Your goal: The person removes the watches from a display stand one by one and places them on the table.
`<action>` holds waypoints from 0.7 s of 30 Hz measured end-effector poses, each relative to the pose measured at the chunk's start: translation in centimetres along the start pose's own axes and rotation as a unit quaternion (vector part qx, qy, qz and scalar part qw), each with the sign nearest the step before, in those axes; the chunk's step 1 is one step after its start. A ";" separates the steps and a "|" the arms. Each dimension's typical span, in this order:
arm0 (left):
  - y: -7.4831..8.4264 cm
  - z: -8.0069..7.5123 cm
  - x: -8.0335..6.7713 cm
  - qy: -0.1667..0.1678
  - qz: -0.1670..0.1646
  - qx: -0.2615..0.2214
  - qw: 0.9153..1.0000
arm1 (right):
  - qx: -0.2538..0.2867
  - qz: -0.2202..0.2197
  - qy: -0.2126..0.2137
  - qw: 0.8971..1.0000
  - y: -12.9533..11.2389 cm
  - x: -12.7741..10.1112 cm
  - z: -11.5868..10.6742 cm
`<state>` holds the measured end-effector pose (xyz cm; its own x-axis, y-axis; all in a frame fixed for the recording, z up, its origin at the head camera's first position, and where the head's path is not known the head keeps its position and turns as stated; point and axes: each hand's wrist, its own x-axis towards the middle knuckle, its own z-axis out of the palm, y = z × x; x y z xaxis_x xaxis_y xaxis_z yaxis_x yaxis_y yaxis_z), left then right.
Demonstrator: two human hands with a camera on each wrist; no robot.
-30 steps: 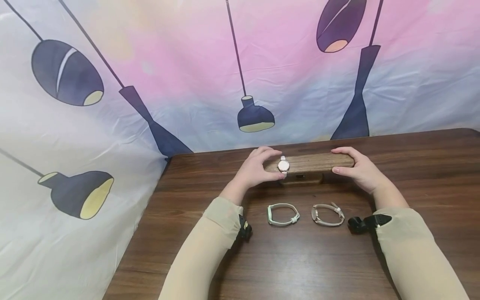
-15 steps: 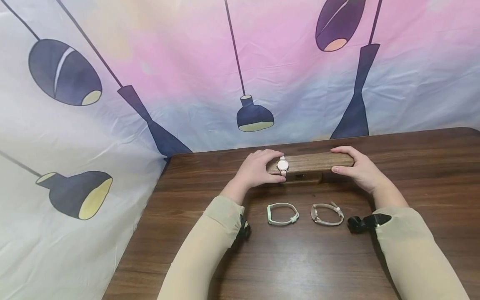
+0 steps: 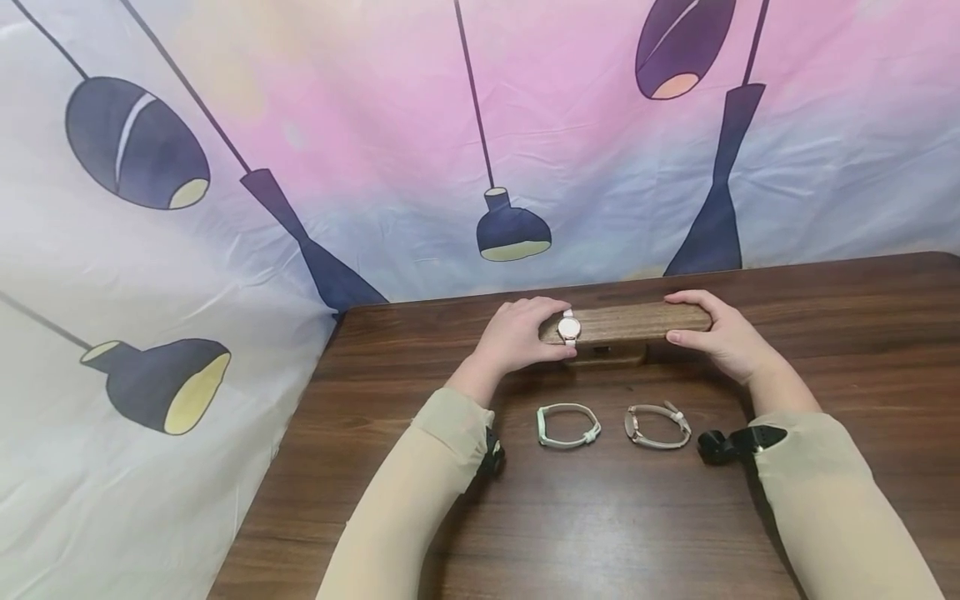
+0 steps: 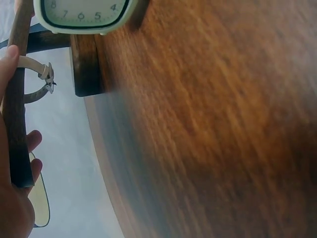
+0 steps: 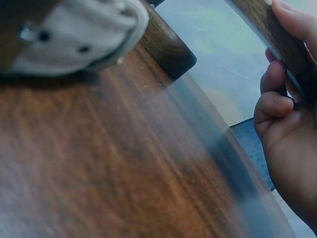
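A wooden T-shaped watch stand has a long top bar point(image 3: 630, 322) on a short base point(image 3: 626, 353) near the table's back edge. Around the bar's left part is a white-strapped watch point(image 3: 569, 328), dial up; its buckled strap point(image 4: 46, 74) hangs under the bar in the left wrist view. My left hand point(image 3: 517, 335) grips the bar's left end, thumb in front and fingers behind, tips right at the watch. At the other end my right hand point(image 3: 723, 337) grips the bar, its fingers point(image 5: 276, 104) curling under it in the right wrist view.
Two more watches lie on the brown wooden table point(image 3: 600, 533) before the stand: a mint-green one point(image 3: 567, 445) and a pale-strapped one point(image 3: 660, 445). A cloth point(image 3: 375, 125) printed with lamps hangs behind and to the left of the table.
My left hand has shifted very slightly to the right along the bar's end. My right hand, the stand and the two watches on the table look unchanged.
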<state>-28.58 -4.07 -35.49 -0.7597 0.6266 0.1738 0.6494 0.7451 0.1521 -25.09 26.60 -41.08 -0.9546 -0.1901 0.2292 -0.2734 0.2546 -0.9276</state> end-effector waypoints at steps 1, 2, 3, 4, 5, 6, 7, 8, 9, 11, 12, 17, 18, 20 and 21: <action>0.0 0.0 0.1 0.000 -0.001 0.002 1.000 | -0.003 0.001 0.000 1.000 0.0 0.0 -0.1; 0.1 0.0 0.1 0.000 -0.001 0.003 1.000 | -0.006 0.003 0.001 1.000 0.0 -0.1 -0.1; 0.1 0.0 0.2 0.000 -0.001 0.001 1.000 | -0.007 0.005 0.001 1.000 0.0 -0.1 -0.1; 0.2 0.0 0.2 0.000 -0.001 -0.001 1.000 | -0.009 0.005 0.001 1.000 -0.1 -0.1 -0.2; 0.2 -0.1 0.3 0.000 -0.002 -0.003 1.000 | -0.011 0.006 0.001 1.000 -0.1 -0.2 -0.2; 0.2 -0.1 0.3 0.000 -0.003 -0.004 1.000 | -0.013 0.006 0.001 1.000 -0.1 -0.2 -0.2; 0.2 -0.1 0.3 -0.001 -0.004 -0.004 1.000 | -0.013 0.006 0.000 1.000 -0.1 -0.1 -0.2; 0.2 -0.2 0.3 -0.001 -0.005 -0.006 1.000 | -0.014 0.005 0.000 1.000 -0.1 -0.1 -0.2; 0.2 -0.2 0.3 -0.002 -0.006 -0.005 1.000 | -0.014 0.005 0.000 1.000 -0.2 -0.1 -0.1; 0.2 -0.3 0.4 -0.006 -0.007 -0.002 1.000 | -0.013 0.004 -0.002 1.000 -0.2 0.0 -0.1; 0.2 -0.4 0.4 -0.009 -0.007 0.000 1.000 | -0.013 0.004 -0.003 1.000 -0.2 0.0 -0.1; 0.4 -0.5 0.4 -0.024 -0.001 0.012 1.000 | -0.018 0.007 -0.005 1.000 -0.3 0.0 -0.2; 0.4 -0.5 0.3 -0.025 -0.001 0.014 1.000 | -0.018 0.008 -0.006 1.000 -0.3 0.0 -0.2; 0.5 -0.5 0.2 -0.023 -0.004 0.016 1.000 | -0.018 0.010 -0.007 1.000 -0.3 0.0 -0.1; 0.6 -0.5 0.2 -0.021 -0.006 0.016 1.000 | -0.019 0.010 -0.007 1.000 -0.3 -0.1 -0.1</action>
<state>-28.34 -3.65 -34.93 -0.7687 0.6260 0.1310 0.6391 0.7593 0.1222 -24.97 26.65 -40.74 -0.9584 -0.1975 0.2063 -0.2587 0.2947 -0.9199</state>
